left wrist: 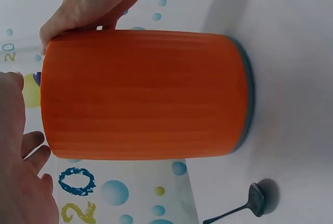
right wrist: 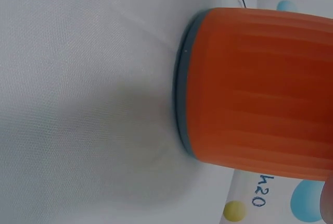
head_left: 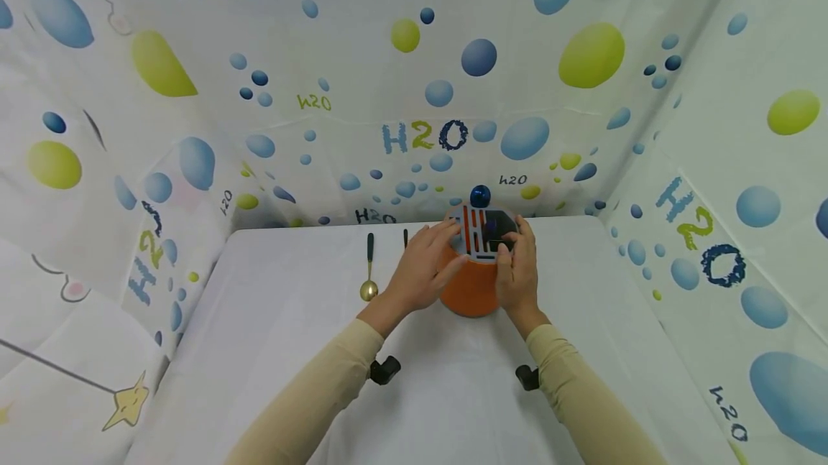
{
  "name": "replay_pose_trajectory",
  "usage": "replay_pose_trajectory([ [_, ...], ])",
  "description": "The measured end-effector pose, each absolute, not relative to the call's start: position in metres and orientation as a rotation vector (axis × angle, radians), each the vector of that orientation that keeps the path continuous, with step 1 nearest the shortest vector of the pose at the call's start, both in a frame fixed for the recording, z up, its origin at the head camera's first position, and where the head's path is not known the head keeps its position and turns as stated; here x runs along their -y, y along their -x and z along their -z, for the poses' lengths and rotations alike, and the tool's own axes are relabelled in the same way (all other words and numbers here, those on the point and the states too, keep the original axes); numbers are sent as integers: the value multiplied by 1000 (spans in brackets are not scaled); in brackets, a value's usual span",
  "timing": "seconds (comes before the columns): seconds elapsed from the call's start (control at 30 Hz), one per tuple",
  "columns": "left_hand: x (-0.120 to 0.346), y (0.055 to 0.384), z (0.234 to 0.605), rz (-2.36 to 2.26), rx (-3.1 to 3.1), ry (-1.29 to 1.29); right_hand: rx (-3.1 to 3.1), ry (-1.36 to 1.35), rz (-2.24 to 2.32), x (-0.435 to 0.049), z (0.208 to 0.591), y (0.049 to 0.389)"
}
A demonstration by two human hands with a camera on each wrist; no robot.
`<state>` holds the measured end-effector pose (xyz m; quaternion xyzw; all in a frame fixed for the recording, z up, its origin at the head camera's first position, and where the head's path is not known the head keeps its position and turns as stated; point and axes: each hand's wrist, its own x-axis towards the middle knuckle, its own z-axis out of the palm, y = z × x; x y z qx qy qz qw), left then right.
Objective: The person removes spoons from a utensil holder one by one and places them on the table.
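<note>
An orange utensil holder [head_left: 471, 294] with a grey slotted top [head_left: 477, 235] stands upright near the table's back edge. A dark opening [head_left: 501, 228] takes up the right part of its top. My left hand [head_left: 423, 267] reaches over the top's left side with extended fingers and thumb. On the right side, my right hand [head_left: 519, 274] holds the rim with bent fingers. The left wrist view shows the holder's orange wall [left wrist: 145, 94] and grey base ring [left wrist: 245, 96], with the right hand [left wrist: 96, 2] against its side. Only a sliver of right hand [right wrist: 327, 203] enters the right wrist view.
A gold spoon [head_left: 369, 291] with a dark handle lies left of the holder. Beside it, another dark handle [head_left: 405, 238] is partly hidden by my left hand. A white cloth covers the table [head_left: 278, 321]; a patterned curtain [head_left: 362, 41] hangs behind and at the sides.
</note>
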<state>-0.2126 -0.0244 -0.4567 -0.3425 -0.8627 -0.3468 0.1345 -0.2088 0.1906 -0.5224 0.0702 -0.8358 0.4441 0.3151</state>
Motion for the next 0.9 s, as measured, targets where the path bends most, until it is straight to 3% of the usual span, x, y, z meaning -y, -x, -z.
replay_pose_trajectory([
  [0.9,-21,238,448,960,2571,1103,2203,-198,-1170,-191,526,212],
])
